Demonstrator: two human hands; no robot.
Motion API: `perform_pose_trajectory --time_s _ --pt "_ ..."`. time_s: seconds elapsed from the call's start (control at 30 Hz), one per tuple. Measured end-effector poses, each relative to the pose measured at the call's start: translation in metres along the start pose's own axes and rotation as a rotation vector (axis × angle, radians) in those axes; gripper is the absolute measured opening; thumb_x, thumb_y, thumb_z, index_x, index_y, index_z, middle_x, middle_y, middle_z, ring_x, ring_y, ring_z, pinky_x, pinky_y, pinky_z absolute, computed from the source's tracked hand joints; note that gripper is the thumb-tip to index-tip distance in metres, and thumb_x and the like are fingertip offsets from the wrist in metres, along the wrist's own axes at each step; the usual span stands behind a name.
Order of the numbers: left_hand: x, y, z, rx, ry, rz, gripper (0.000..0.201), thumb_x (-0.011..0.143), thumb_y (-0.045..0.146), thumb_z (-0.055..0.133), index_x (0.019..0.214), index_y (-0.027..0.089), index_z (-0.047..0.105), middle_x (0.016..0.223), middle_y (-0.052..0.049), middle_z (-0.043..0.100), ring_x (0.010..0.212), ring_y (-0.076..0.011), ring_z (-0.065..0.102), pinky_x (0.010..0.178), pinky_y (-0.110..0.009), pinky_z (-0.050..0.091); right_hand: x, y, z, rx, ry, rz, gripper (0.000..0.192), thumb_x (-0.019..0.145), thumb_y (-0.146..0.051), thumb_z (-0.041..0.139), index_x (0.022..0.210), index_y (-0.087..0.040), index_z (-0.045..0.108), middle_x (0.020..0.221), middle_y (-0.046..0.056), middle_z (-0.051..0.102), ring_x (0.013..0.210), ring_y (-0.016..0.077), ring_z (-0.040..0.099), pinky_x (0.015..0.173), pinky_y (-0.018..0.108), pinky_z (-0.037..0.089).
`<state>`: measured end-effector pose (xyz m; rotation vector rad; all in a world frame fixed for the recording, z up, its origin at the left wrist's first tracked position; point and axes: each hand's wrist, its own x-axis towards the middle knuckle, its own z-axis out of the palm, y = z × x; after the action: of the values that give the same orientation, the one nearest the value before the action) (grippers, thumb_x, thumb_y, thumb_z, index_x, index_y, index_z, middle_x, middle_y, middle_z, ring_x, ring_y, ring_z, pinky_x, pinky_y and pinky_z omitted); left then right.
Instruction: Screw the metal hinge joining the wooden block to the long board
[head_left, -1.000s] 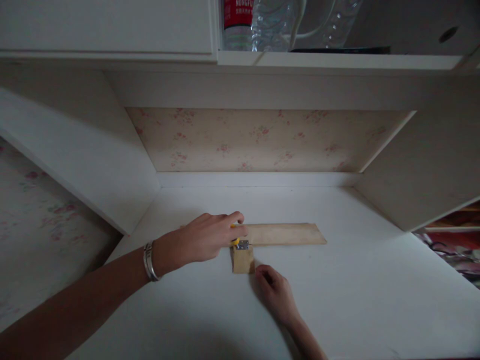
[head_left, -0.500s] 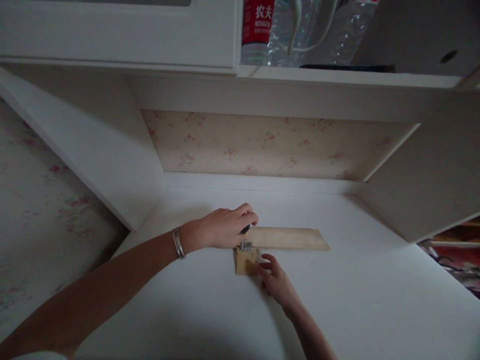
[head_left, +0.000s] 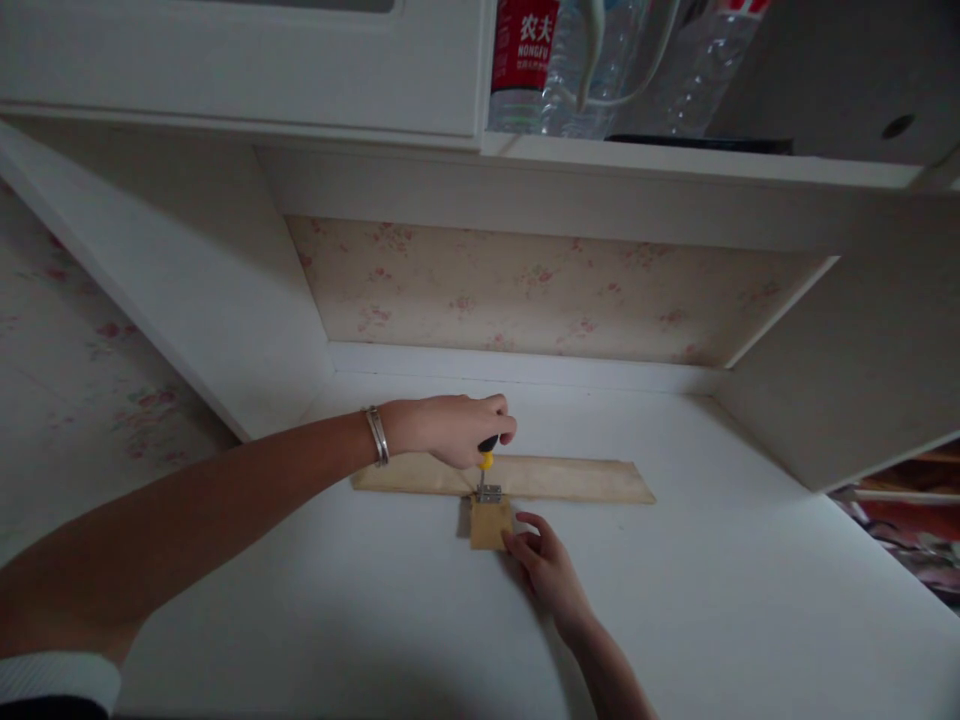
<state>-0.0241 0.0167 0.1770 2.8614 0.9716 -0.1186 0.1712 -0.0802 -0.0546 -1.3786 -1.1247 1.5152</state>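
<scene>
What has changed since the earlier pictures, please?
The left hand moved right and farther back, bringing the screwdriver's shaft into view; the right hand uncurled at the small block's right edge. The metal hinge stayed between block and long strip.

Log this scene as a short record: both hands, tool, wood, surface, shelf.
Left hand: grips a screwdriver
Tool position: shaft pointing down at the metal hinge
Right hand: touching the small wooden block near its lower right corner
Wood: block in front of a long wooden strip
Surface: white desk
Shelf: red-labelled bottle
</scene>
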Motion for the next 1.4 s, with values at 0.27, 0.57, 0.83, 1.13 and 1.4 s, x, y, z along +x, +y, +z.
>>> perform_pose_trajectory --time_s 0.27,0.57,0.83,1.13,1.4 --pt "0.012 -0.004 -0.013 0.064 -0.08 -0.075 0.046 0.079 0.05 0.057 0.117 0.024 0.054 0.112 -0.009 0.056 0.079 -0.0216 0.058 0.067 -0.032 0.042 0.0 0.007 0.002 -0.01 0.048 -0.073 0.051 0.07 -0.061 0.062 0.1 -0.019 0.057 0.068 -0.001 0.06 0.046 0.0089 0.043 0.041 0.022 0.028" --pt "0.019 -0.003 -0.016 0.086 -0.104 -0.133 0.049 0.084 0.057 0.047 0.121 0.026 0.052 0.106 -0.01 0.06 0.085 -0.0259 0.059 0.072 -0.035 0.043 -0.001 0.008 0.0 -0.071 0.054 -0.118 0.051 0.072 -0.062 0.06 0.101 -0.02 0.058 0.07 0.0 0.06 0.05 0.0109 0.046 0.042 0.022 0.031" --pt "0.026 -0.006 -0.01 0.1 -0.126 -0.087 0.037 0.085 0.047 0.049 0.112 0.023 0.058 0.103 -0.01 0.061 0.089 -0.0255 0.058 0.073 -0.034 0.044 -0.002 0.01 0.0 -0.091 0.051 -0.125 0.051 0.074 -0.062 0.057 0.102 -0.02 0.058 0.072 0.001 0.06 0.051 0.0114 0.047 0.043 0.023 0.032" --pt "0.025 -0.007 -0.019 0.045 -0.199 0.023 0.041 0.077 0.029 0.06 0.118 0.031 0.054 0.116 -0.004 0.056 0.082 -0.0198 0.058 0.069 -0.03 0.042 -0.003 0.009 -0.001 -0.139 0.065 -0.168 0.052 0.074 -0.063 0.055 0.103 -0.02 0.059 0.073 0.003 0.062 0.055 0.0134 0.05 0.045 0.024 0.036" --pt "0.028 -0.012 -0.017 0.052 -0.13 0.012 0.052 0.079 0.042 0.058 0.128 0.032 0.044 0.123 -0.006 0.053 0.091 -0.0227 0.057 0.074 -0.032 0.042 -0.006 0.006 -0.002 -0.169 0.049 -0.188 0.05 0.077 -0.062 0.053 0.103 -0.02 0.059 0.074 0.003 0.063 0.057 0.0144 0.052 0.048 0.024 0.038"
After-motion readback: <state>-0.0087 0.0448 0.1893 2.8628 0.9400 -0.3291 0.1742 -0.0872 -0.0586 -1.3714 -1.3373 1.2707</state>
